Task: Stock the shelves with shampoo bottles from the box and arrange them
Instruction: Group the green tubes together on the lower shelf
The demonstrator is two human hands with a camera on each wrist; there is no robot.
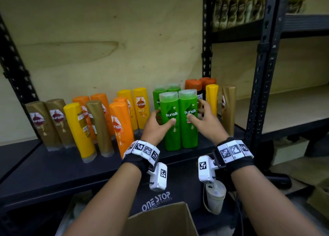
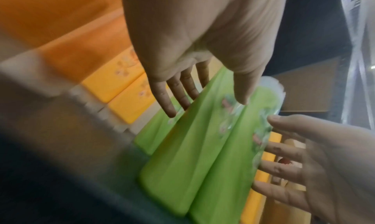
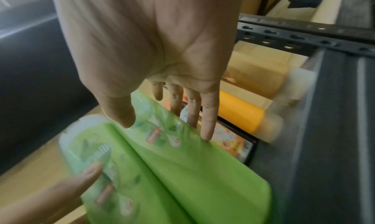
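Two green Sunsilk bottles (image 1: pixel 170 120) (image 1: pixel 188 118) stand side by side at the front of the black shelf (image 1: pixel 53 164), with two more green ones behind them. My left hand (image 1: pixel 161 121) flanks the left bottle, thumb on its label and straight fingers along its left side. My right hand (image 1: pixel 196 111) mirrors this on the right bottle. In the left wrist view the left hand (image 2: pixel 207 102) is spread over the green pair (image 2: pixel 192 163). In the right wrist view the right hand (image 3: pixel 166 128) has straight fingers beside the bottles (image 3: pixel 182 171). An open cardboard box (image 1: pixel 160 218) sits below.
Brown (image 1: pixel 44 123), yellow (image 1: pixel 80 129) and orange bottles (image 1: pixel 121 125) crowd the shelf's left half, some leaning. A yellow (image 1: pixel 211 97) and a gold bottle (image 1: pixel 228 107) stand to the right, by the black upright post (image 1: pixel 261 75). The neighbouring rack has a bare wooden board (image 1: pixel 284 111).
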